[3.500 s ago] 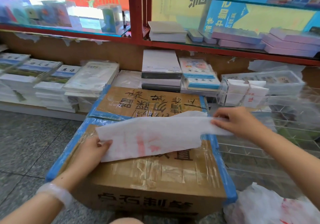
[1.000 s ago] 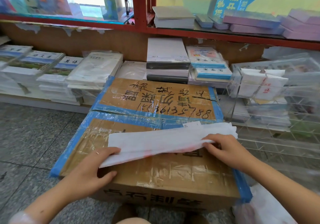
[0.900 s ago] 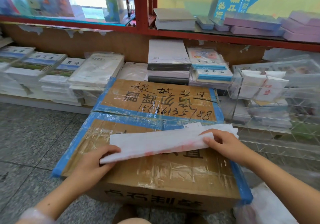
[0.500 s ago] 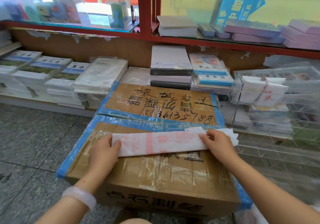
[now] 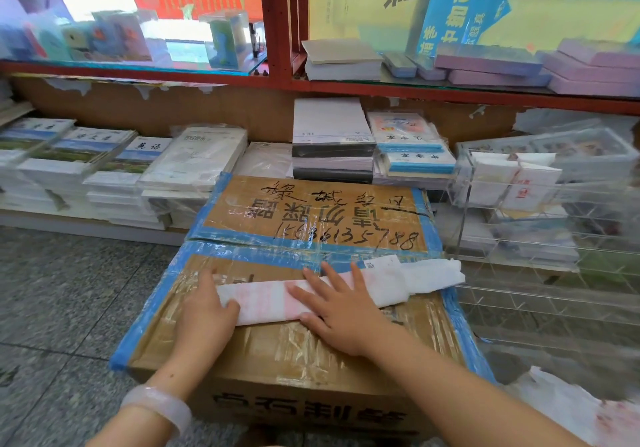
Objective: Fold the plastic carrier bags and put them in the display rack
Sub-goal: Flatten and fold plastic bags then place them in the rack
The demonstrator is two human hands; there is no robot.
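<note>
- Grey speckled stone tile floor (image 5: 69, 290).
- Red metal shelf frame (image 5: 277, 24) carrying glass shelves (image 5: 450, 83).
- Brown wooden back panel (image 5: 207, 107) behind low stacks of white books (image 5: 114, 176).
- Daylight glows upper left.

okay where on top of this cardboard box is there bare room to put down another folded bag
Bare cardboard lies on the cardboard box between the folded bag and the near edge, and beyond it on the far flap with handwriting. The middle strip is crowded: left hand and right hand press the bag flat.

bag (image 5: 266, 299) white w/ pink print; box (image 5: 311, 346) brown, blue tape edges, black writing; shelf frame (image 5: 277, 24) red
</note>
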